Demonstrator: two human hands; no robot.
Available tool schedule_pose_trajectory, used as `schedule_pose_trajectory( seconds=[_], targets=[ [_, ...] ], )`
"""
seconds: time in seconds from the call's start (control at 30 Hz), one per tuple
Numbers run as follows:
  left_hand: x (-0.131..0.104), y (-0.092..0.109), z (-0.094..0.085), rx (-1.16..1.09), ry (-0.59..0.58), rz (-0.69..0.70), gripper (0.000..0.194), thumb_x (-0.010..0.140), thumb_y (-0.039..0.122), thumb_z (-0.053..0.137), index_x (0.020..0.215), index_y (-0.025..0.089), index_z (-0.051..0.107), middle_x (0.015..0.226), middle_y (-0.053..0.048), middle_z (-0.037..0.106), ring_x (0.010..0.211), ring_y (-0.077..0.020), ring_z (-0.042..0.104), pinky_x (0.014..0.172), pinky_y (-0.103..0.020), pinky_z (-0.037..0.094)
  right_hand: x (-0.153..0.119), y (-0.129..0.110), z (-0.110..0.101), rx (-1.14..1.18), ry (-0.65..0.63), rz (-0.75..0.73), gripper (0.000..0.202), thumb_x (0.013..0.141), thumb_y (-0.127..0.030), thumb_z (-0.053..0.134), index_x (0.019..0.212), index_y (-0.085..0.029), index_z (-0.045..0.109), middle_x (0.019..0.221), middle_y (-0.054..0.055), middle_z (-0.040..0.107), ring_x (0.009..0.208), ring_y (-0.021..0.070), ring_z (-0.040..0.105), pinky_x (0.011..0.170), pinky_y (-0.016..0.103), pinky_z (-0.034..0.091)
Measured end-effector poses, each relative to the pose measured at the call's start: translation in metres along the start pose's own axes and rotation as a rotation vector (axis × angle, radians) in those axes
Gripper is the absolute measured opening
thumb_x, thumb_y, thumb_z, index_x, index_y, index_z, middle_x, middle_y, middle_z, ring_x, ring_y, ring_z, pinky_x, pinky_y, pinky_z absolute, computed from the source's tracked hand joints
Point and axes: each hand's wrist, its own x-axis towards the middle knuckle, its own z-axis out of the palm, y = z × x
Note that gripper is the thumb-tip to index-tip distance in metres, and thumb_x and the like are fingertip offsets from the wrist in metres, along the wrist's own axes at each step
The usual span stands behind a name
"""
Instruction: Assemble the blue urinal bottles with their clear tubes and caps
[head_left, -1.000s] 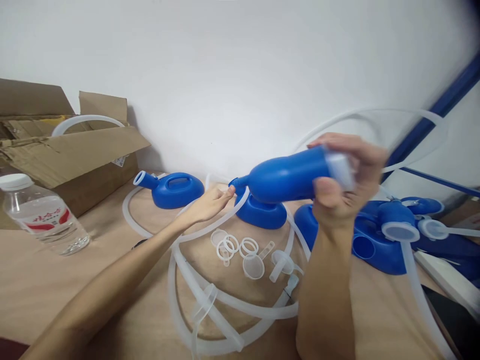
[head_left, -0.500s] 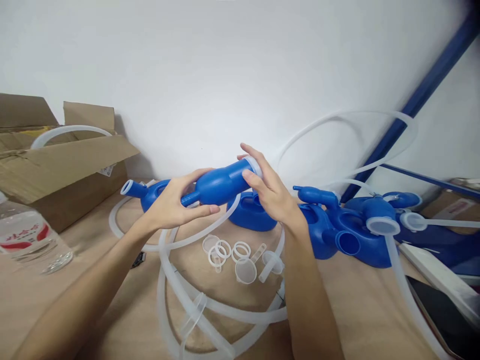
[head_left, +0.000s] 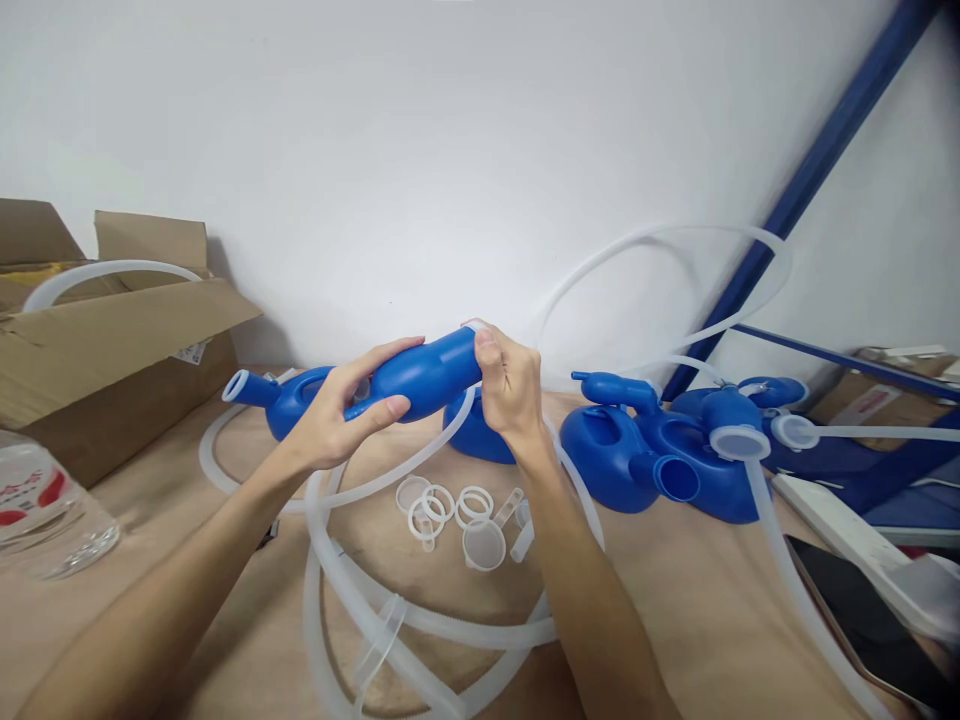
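A blue bulb-shaped plastic piece (head_left: 427, 378) is held above the table, its wider right end raised and its narrow spout end at the left. My left hand (head_left: 335, 410) grips the spout end, with the thumb below and the fingers behind. Closed around the white-rimmed right end is my right hand (head_left: 510, 380), its thumb pressed on the rim; most of the rim is hidden. Below the hands lie several translucent rings (head_left: 439, 505) and a translucent cap with a strap (head_left: 484, 543). Behind the hands stand a blue jug with a white-rimmed neck (head_left: 255, 388) and another blue jug (head_left: 478, 432).
Coiled translucent hoses (head_left: 420, 610) spread over the table (head_left: 675, 610). Several blue jugs (head_left: 607, 455) cluster at the right, near a phone (head_left: 862, 620) and a white bar (head_left: 825, 525). At the left are an open cardboard box (head_left: 150, 370) and a clear bottle (head_left: 56, 525). A wall stands behind.
My right hand has gone from open fingers around the rim to a closed grip on it. The view has shifted slightly, so most things sit further left.
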Motion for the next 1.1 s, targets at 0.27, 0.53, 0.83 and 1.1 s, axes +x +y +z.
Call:
schedule_pose_trajectory(
  seconds=[0.27, 0.53, 0.83, 1.1],
  targets=[
    [-0.002, -0.003, -0.006, -0.084, -0.060, -0.020, 0.068, 0.088, 0.056, 0.071, 0.148, 0.023, 0.062, 0.151, -0.012, 0.060, 0.135, -0.0408, 0.056, 0.111, -0.045, 0.049, 0.014, 0.015, -0.027, 0.374, 0.010, 0.221, 0.066, 0.097, -0.077, 0.042, 0.115, -0.021, 0.072, 0.092, 0.009, 0.074, 0.084, 0.0257, 0.072, 0.071, 0.039, 0.059],
    [0.004, -0.003, -0.002, -0.610, 0.051, -0.262, 0.074, 0.080, 0.061, 0.074, 0.140, 0.018, 0.065, 0.103, -0.013, 0.072, 0.063, -0.0191, 0.065, 0.047, -0.026, 0.047, 0.010, 0.022, -0.044, 0.714, -0.546, 0.120, 0.132, 0.064, -0.092, 0.068, 0.166, -0.044, 0.001, 0.145, 0.008, 0.059, 0.115, 0.0293, 0.067, 0.095, 0.049, 0.059],
    [0.005, -0.011, -0.010, -0.854, 0.098, -0.359, 0.049, 0.084, 0.056, 0.068, 0.111, 0.016, 0.074, 0.065, -0.006, 0.066, 0.048, -0.0197, 0.058, 0.042, -0.029, 0.042, 0.007, 0.024, -0.038, 0.867, -0.698, 0.052, 0.117, 0.071, -0.105, 0.030, 0.155, -0.026, 0.048, 0.145, 0.014, 0.057, 0.137, 0.0356, 0.050, 0.114, 0.054, 0.044],
    [0.007, -0.008, -0.004, -0.826, 0.071, -0.413, 0.051, 0.082, 0.053, 0.071, 0.118, 0.016, 0.072, 0.082, -0.007, 0.072, 0.056, -0.0168, 0.060, 0.045, -0.026, 0.044, 0.009, 0.019, -0.027, 0.543, -0.503, 0.207, 0.067, 0.075, -0.046, 0.088, 0.127, -0.028, 0.050, 0.107, 0.003, 0.069, 0.103, 0.0216, 0.068, 0.079, 0.034, 0.060]
  ],
)
